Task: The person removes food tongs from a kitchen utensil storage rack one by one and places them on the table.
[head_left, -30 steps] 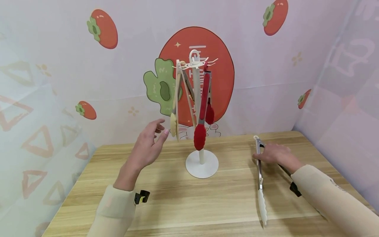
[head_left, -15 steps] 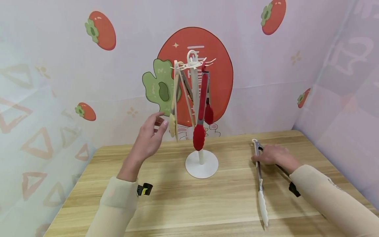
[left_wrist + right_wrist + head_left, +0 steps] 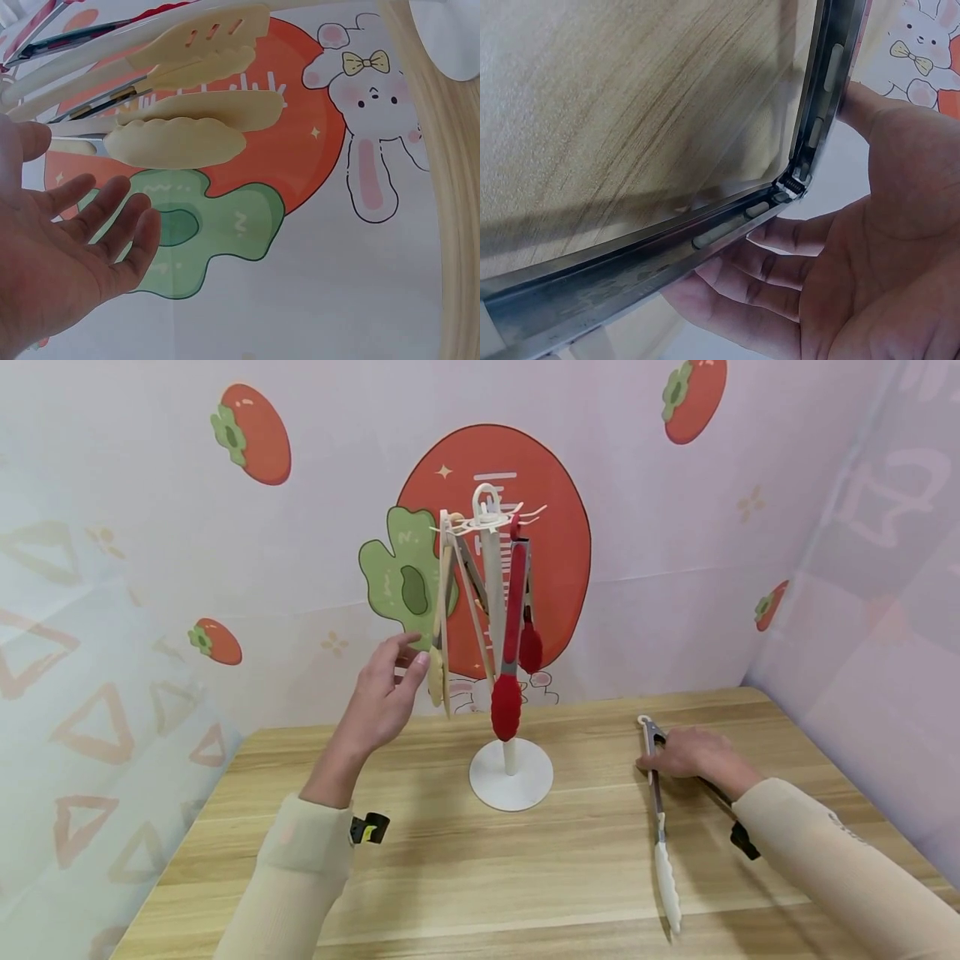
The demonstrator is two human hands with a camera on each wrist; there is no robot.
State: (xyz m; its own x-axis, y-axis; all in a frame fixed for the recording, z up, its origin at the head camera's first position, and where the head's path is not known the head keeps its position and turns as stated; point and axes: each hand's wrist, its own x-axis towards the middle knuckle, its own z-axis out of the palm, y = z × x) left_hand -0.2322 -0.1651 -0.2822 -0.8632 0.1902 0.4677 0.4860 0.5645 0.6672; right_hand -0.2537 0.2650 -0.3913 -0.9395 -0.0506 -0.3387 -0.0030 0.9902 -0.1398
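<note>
My left hand (image 3: 381,700) reaches up beside cream-tipped tongs (image 3: 437,681) that hang from a white utensil stand (image 3: 495,789). Its fingers are loosely spread, the thumb close to the tongs' scalloped head. In the left wrist view a cream slotted turner (image 3: 214,37) and other cream utensils hang past that head. My right hand (image 3: 693,753) grips metal tongs with white scalloped tips (image 3: 667,885) near their hinged end, low over the table. In the right wrist view the metal arms (image 3: 630,281) of these tongs are spread, with thumb and fingers on their outer sides around the hinge.
Red-tipped tongs (image 3: 506,706) hang at the front of the stand, with another red head (image 3: 531,647) behind. The stand has thin hooks (image 3: 532,512) jutting out at the top. A wooden table (image 3: 450,885) meets a persimmon-printed backdrop (image 3: 330,568) at the back.
My left hand has moved up and slightly right, closer to the hanging cream tongs. My right hand keeps its grip, and the white-tipped tongs have shifted slightly.
</note>
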